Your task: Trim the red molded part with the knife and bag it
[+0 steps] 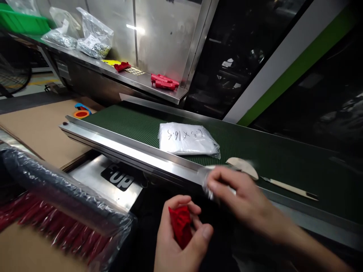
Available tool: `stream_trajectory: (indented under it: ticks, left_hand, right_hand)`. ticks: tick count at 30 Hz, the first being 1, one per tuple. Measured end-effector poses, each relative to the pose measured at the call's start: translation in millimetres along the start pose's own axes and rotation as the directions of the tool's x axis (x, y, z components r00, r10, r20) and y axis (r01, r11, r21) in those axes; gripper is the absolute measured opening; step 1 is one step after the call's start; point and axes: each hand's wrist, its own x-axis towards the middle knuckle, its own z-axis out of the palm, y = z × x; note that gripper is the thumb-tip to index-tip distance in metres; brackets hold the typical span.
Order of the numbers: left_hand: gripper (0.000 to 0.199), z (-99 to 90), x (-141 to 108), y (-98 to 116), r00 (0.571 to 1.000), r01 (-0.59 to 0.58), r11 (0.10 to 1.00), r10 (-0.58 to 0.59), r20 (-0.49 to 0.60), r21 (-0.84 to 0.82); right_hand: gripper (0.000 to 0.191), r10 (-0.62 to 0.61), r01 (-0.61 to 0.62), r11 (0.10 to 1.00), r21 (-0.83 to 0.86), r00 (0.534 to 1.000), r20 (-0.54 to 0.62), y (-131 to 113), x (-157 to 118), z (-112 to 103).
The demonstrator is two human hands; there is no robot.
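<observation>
A red part (pixel 181 226) lies in my left hand (pixel 177 241), with the fingers and thumb wrapped round it. To its upper right, over the conveyor's near rail, my right hand (pixel 235 192) pinches a small clear plastic piece (pixel 206 183), blurred by motion. On the green belt (pixel 121 121) lies a white packet in clear plastic (pixel 187 139) with handwriting on it. A pale rounded piece (pixel 242 167) rests just beyond my right hand, and a thin tool with a light handle (pixel 290 189) lies to the right of it.
At the lower left is a plastic-lined box (pixel 113 215) with wrapped red parts (pixel 65 230). Tape (pixel 81 113) sits on cardboard (pixel 36 128). The back shelf (pixel 136 79) holds red parts (pixel 164 82), bags of hardware (pixel 95 41) and a green bin (pixel 24 22).
</observation>
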Motion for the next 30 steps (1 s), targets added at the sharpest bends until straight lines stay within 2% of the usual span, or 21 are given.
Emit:
stream_trajectory:
  ticks: [4,8,11,14,18,20,22,24,25,26,28,30]
  left_hand:
    - [0.049,-3.9,-9,-3,0.992,0.117,0.992,-0.118,0.033,0.049]
    - [0.035,-12.9,-18,-16,0.994,0.101,0.979,-0.109,0.033,0.178]
    - [0.023,-18.7,-18,-26,0.994,0.016,0.934,-0.054,0.096,0.357]
    - [0.015,-24.6,-15,-34,0.985,-0.136,0.813,0.051,0.163,0.566]
    - [0.024,-30.0,-10,-37,0.968,-0.251,0.648,0.171,0.184,0.720]
    - [0.033,-30.5,-8,-35,0.947,-0.318,0.564,0.224,0.229,0.762]
    - [0.041,-29.8,-7,-34,0.922,-0.385,0.491,0.248,0.299,0.781]
    - [0.048,-29.1,-8,-34,0.894,-0.448,0.422,0.241,0.379,0.788]
    - [0.052,-29.1,-10,-35,0.877,-0.479,0.389,0.226,0.423,0.787]
    - [0.057,-29.4,-11,-36,0.859,-0.512,0.359,0.200,0.471,0.780]
    - [0.062,-30.8,-15,-38,0.818,-0.571,0.314,0.138,0.559,0.758]
    - [0.063,-32.2,-19,-42,0.779,-0.618,0.282,0.097,0.619,0.734]
  right_hand:
    - [0.027,0.078,-0.097,0.981,0.165,0.990,0.118,-4,-50,36]
    - [0.033,0.204,-0.240,0.948,0.209,0.962,0.179,15,-78,54]
    - [0.033,0.263,-0.283,0.937,0.206,0.957,0.121,30,-90,56]
    - [0.032,0.288,-0.290,0.939,0.185,0.957,0.039,38,-98,52]
    - [0.033,0.275,-0.291,0.950,0.110,0.951,0.142,41,-108,46]
    - [0.030,0.250,-0.259,0.962,0.081,0.962,0.106,42,-112,46]
    - [0.024,0.189,-0.186,0.981,0.062,0.981,-0.038,42,-114,47]
    - [0.012,0.079,-0.072,0.997,0.042,0.976,-0.205,40,-116,47]
    - [0.010,0.019,-0.012,0.999,0.033,0.972,-0.236,38,-117,47]
    - [0.013,-0.032,0.038,0.999,0.023,0.976,-0.214,35,-119,46]
    - [0.018,-0.110,0.111,0.994,-0.001,0.990,-0.084,29,-122,47]
    - [0.012,-0.135,0.135,0.990,-0.026,0.991,0.010,24,-125,50]
